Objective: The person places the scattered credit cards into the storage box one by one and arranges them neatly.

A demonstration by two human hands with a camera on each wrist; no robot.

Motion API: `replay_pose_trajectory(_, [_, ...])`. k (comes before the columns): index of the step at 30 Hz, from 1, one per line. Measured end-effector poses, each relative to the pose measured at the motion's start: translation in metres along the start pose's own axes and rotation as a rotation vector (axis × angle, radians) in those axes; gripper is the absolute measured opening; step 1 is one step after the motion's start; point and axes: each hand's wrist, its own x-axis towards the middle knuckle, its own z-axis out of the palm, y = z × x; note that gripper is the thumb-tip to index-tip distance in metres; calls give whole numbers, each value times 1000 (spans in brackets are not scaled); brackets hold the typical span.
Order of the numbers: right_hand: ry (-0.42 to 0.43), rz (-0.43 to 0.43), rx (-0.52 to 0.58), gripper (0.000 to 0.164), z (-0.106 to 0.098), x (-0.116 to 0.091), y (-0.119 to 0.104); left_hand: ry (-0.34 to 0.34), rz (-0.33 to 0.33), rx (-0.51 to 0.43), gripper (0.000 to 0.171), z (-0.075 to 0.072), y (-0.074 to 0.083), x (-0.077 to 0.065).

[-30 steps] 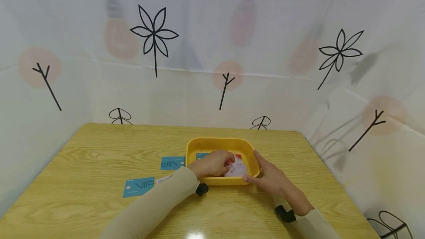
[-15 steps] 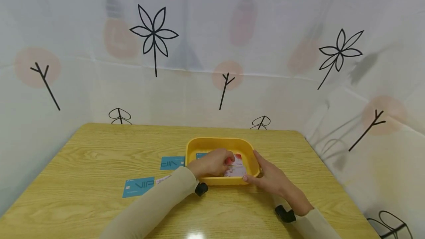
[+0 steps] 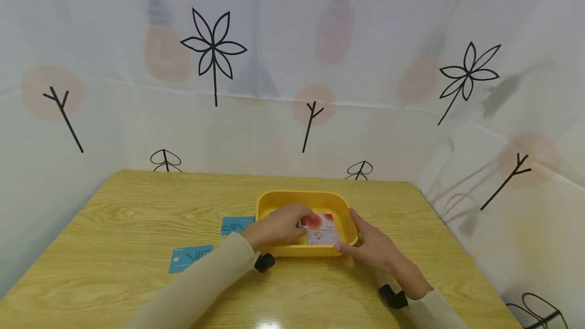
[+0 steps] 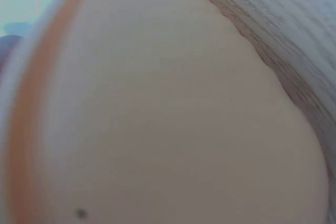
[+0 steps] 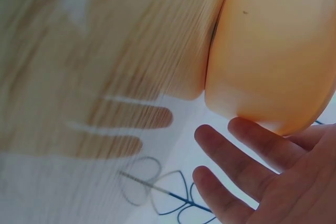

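My left hand reaches over the near rim into a yellow plastic tray, its fingertips low by the cards inside. A red-and-white card lies just right of those fingertips, and a pale pink card sits in front of it. A blue sliver shows under the fingers; whether they pinch a card I cannot tell. My right hand holds the tray's right end, with the thumb at the near rim. In the right wrist view, its other fingers extend beside the tray wall. Forearm and sleeve fill the left wrist view.
Left of the tray, two blue VIP cards lie on the wooden table: one card close against the tray, another card nearer and farther left, partly behind the left sleeve. A printed white cloth hangs behind and along the sides.
My left hand has shifted left inside the tray, uncovering more of the red-and-white card. Its sleeve now hides the small white card on the table. My right hand has kept its place.
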Motion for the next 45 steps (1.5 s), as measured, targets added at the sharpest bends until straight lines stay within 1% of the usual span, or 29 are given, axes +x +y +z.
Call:
replay_pose_trajectory(3, [-4, 6, -5, 102, 0, 0, 0, 3, 25, 13, 30, -6, 0, -9])
replay_pose_trajectory(6, [0, 3, -14, 102, -1, 0, 0, 12, 49, 3, 30, -12, 0, -18])
replay_pose_trajectory(9, [9, -3, -18, 102, -1, 0, 0, 43, 103, -8, 26, -18, -3, -29])
replay_pose_trajectory(12, [14, -9, -17, 102, -1, -1, -1, 78, 152, -1, 23, -22, -10, -42])
replay_pose_trajectory(14, [14, -10, -17, 102, 0, -1, -1, 98, 162, 10, 23, -23, -14, -50])
replay_pose_trajectory(18, [14, -7, -21, 102, 0, -1, -1, 140, 153, 44, 24, -28, -21, -65])
replay_pose_trajectory(21, [15, -4, -25, 103, -1, -2, 0, 170, 145, 53, 24, -31, -24, -74])
replay_pose_trajectory(28, [2, 9, -13, 103, -1, -1, -2, 231, 142, 27, 23, -34, -34, -92])
replay_pose_trajectory(31, [-1, 13, -8, 103, 0, 0, -3, 263, 118, 12, 23, -36, -40, -97])
replay_pose_trajectory(33, [2, 12, -15, 103, 0, 0, -3, 277, 89, 17, 23, -38, -44, -99])
replay_pose_trajectory(36, [8, 9, -21, 103, 1, 0, -2, 275, 37, 25, 22, -42, -51, -103])
replay_pose_trajectory(38, [5, 9, -23, 104, 1, 0, -2, 262, 10, 29, 23, -44, -56, -106])
replay_pose_trajectory(45, [9, -9, -26, 104, 1, 0, -1, 202, -42, 25, 28, -49, -78, -113])
